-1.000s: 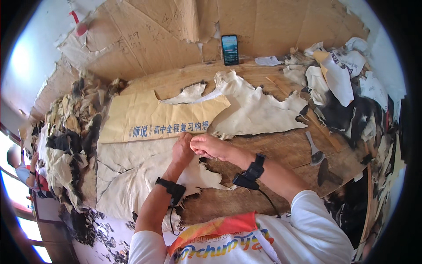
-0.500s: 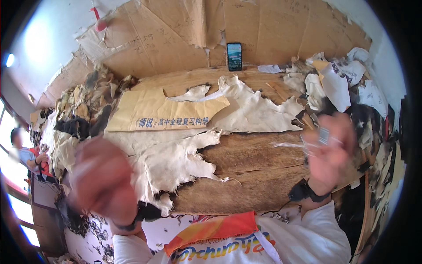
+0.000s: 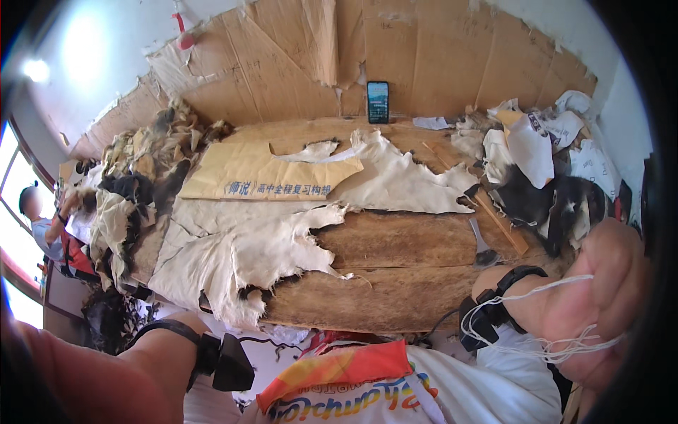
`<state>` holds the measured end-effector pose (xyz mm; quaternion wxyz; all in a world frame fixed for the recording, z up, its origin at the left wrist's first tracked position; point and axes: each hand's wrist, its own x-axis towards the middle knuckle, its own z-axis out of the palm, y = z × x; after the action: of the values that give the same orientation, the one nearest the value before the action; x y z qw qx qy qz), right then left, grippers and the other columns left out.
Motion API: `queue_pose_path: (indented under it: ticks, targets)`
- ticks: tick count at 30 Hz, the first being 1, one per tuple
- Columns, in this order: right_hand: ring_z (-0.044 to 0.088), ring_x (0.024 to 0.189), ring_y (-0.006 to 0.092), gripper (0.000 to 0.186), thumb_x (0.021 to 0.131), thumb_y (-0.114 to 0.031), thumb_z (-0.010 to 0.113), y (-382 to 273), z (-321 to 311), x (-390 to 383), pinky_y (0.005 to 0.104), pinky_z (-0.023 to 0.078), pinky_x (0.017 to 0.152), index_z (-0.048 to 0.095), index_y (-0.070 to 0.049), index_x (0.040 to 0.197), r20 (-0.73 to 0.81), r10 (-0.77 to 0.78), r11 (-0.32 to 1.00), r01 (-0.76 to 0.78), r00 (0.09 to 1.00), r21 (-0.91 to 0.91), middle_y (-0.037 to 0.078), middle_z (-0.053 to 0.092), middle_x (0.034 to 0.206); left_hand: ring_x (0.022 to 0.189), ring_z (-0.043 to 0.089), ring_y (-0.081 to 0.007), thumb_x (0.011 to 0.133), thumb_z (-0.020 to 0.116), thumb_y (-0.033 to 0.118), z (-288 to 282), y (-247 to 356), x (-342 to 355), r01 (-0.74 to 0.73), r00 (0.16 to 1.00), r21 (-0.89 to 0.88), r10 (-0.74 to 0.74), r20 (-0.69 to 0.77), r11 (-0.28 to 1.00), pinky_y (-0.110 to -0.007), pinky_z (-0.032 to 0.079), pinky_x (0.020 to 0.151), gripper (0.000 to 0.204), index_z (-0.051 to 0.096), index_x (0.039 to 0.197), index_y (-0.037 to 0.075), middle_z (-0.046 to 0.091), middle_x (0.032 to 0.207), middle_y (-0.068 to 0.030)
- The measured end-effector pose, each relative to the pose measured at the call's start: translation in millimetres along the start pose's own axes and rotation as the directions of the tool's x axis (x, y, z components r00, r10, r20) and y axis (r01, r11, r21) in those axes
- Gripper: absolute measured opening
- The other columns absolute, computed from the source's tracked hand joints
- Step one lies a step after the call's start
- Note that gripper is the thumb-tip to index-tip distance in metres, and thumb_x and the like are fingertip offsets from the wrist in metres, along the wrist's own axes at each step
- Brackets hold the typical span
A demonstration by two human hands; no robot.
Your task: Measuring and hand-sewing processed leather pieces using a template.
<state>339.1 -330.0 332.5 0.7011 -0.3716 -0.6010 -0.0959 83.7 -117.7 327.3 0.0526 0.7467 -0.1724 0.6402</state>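
Observation:
My right hand (image 3: 600, 304) is raised at the right edge, its fingers closed on a bundle of thin white string (image 3: 522, 339) that trails in loops past the wrist. At the lower left, my left hand (image 3: 70, 371) runs out of the picture, and its fingers are hidden. Between the hands a pale animal hide (image 3: 240, 261) with ragged edges lies across a wooden board (image 3: 395, 290). A cut sheet of brown paper (image 3: 261, 173) with printing rests on the hide. A fan-shaped metal blade (image 3: 484, 247) lies on the board, nearest my right hand.
Heaps of fur and hide scraps (image 3: 141, 162) stand at the left. White paper pieces (image 3: 530, 148) and dark fur (image 3: 544, 205) crowd the right, beside a wooden strip (image 3: 503, 222). A phone (image 3: 378, 102) leans on the cardboard backing (image 3: 438, 56). Another person (image 3: 46, 222) is at far left.
Both hands have swung outward and back toward me, away from the board. More of the string now shows in my right hand. The blade on the board has come into plain sight.

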Motion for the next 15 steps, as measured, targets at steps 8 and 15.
queue_pose_path:
  ticks: [8, 15]
  targets:
    - [0.038, 0.059, 0.0085, 0.026, 0.082, -0.024, 0.062, -26, -13, -32, 0.0235, 0.032, 0.057, 0.042, -0.010, 0.074, -0.108, 0.018, 0.625, -0.095, 0.994, -0.775, 0.000, 0.041, 0.069, 0.089, 0.053, -0.0189, 0.089, 0.044, 0.014, -20, 6, -4, 0.013, 0.997, 0.037, -0.010, -0.075, 0.999, -0.032, 0.046, 0.069, 0.017, 0.053, 0.092, 0.000, 0.053, 0.089, -0.0069]
    - [0.034, 0.066, 0.0121, 0.025, 0.090, -0.026, 0.044, -20, 35, -13, 0.0235, 0.034, 0.065, 0.034, -0.006, 0.079, -0.251, -0.265, 0.146, -0.219, 0.931, -0.965, 0.003, 0.035, 0.072, 0.089, 0.053, -0.0192, 0.089, 0.044, 0.014, -37, -9, -6, -0.043, 0.984, 0.043, 0.050, -0.173, 0.998, -0.033, 0.046, 0.071, 0.018, 0.053, 0.094, 0.000, 0.053, 0.091, -0.0074]
